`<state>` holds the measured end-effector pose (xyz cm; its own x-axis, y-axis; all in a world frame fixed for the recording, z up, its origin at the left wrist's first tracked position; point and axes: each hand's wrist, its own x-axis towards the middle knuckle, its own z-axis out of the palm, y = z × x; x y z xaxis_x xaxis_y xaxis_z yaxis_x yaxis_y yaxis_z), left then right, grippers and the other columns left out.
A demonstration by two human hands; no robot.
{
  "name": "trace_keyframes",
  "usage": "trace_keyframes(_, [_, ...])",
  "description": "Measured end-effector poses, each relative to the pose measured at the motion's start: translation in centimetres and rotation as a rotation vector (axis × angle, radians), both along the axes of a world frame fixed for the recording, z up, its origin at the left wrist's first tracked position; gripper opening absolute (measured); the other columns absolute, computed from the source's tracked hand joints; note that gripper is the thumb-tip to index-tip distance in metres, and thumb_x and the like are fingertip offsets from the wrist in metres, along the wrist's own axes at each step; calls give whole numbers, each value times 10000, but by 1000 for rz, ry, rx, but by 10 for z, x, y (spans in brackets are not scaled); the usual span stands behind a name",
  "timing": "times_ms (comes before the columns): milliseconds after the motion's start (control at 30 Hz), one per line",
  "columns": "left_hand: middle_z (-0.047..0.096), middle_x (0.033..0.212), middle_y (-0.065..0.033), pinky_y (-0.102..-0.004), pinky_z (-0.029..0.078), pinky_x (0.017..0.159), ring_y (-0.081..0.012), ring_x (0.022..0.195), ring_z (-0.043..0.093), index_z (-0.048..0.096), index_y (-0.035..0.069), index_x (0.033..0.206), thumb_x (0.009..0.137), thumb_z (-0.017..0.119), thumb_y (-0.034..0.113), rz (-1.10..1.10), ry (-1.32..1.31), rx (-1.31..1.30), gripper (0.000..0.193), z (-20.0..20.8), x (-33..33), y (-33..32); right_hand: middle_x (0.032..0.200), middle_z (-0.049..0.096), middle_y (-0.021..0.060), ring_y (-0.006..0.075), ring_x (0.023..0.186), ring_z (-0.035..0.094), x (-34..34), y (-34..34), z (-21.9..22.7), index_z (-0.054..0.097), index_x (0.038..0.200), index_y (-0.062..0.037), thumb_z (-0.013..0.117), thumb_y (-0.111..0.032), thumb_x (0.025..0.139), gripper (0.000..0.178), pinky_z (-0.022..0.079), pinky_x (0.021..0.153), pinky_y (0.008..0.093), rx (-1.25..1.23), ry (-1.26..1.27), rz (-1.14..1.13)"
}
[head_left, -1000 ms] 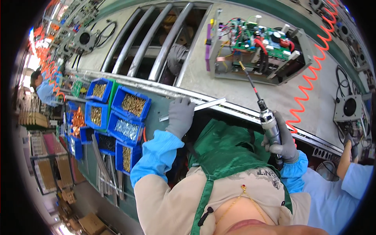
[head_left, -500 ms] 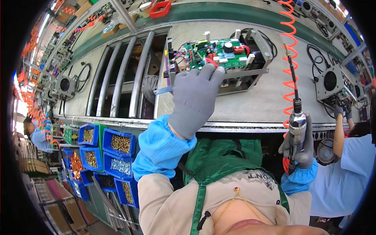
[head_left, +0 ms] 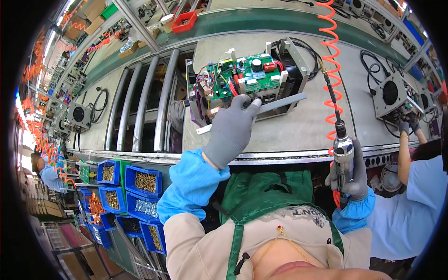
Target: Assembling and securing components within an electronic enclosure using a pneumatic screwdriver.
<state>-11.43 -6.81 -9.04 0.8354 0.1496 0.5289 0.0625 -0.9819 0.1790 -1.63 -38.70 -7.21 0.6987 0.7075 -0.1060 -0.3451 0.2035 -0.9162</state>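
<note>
My left hand (head_left: 231, 128), in a grey glove, is closed on a flat metal strip (head_left: 282, 103). The strip lies slantwise along the near side of an open electronic unit (head_left: 247, 77); whether it touches the frame I cannot tell. The unit has a green circuit board (head_left: 261, 83) on top, with white posts, red and black parts and bundled wires. At the right, my right hand (head_left: 358, 175), also gloved, is wrapped round an air screwdriver (head_left: 344, 154). Its long bit points up and away, beside the unit's right end.
A coiled orange air hose (head_left: 330, 60) hangs beside the screwdriver. Metal rollers (head_left: 144, 100) lie left of the unit. Blue bins (head_left: 143, 181) of screws and small parts stand at the lower left. A co-worker's gloved hands (head_left: 409, 123) work at another unit (head_left: 391, 95) on the right.
My left hand has moved slightly lower, and the strip has come away from the unit's near side and tilted. The screwdriver has shifted left. The whole view has turned slightly.
</note>
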Motion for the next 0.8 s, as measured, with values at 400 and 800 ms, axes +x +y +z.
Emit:
trace_keyframes(400, [583, 947, -75, -426, 450, 719, -247, 853, 624, 578, 245, 1245, 845, 598, 134, 288, 306, 279, 416, 55, 30, 25, 868, 593, 130, 197, 576, 600, 0, 3, 5, 99, 1509, -185, 901, -237, 468, 1315, 545, 628, 364, 4, 92, 67])
trace_keyframes(800, [619, 957, -91, -415, 505, 680, -303, 817, 600, 646, 186, 1119, 937, 532, 213, 164, 136, 142, 216, 48, 34, 32, 1170, 538, 160, 206, 607, 612, 3, 13, -6, 80, 1518, -167, 686, -37, 451, 1234, 554, 649, 358, -24, 76, 176])
